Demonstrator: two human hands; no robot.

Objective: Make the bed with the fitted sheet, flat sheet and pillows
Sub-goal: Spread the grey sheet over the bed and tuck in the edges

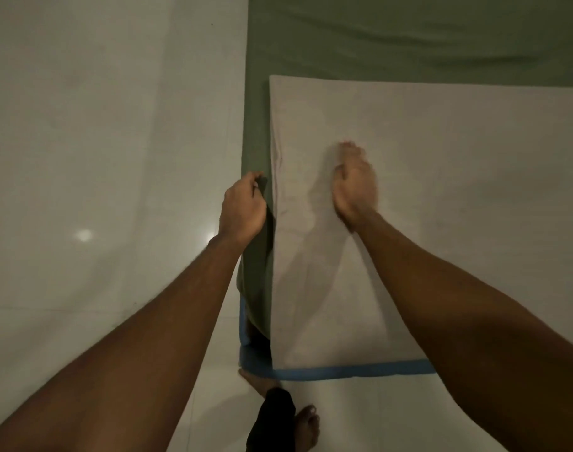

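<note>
Left hand curled, pinching the green sheet at the bed's side edge – right hand, blurred, fingers roughly straight, lies flat on the pale sheet spread over the green one – blue mattress rim shows below.

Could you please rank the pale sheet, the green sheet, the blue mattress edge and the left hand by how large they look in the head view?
1. pale sheet
2. green sheet
3. blue mattress edge and left hand: about alike in area, and the hand is nearer the camera, so I leave them unranked.
</note>
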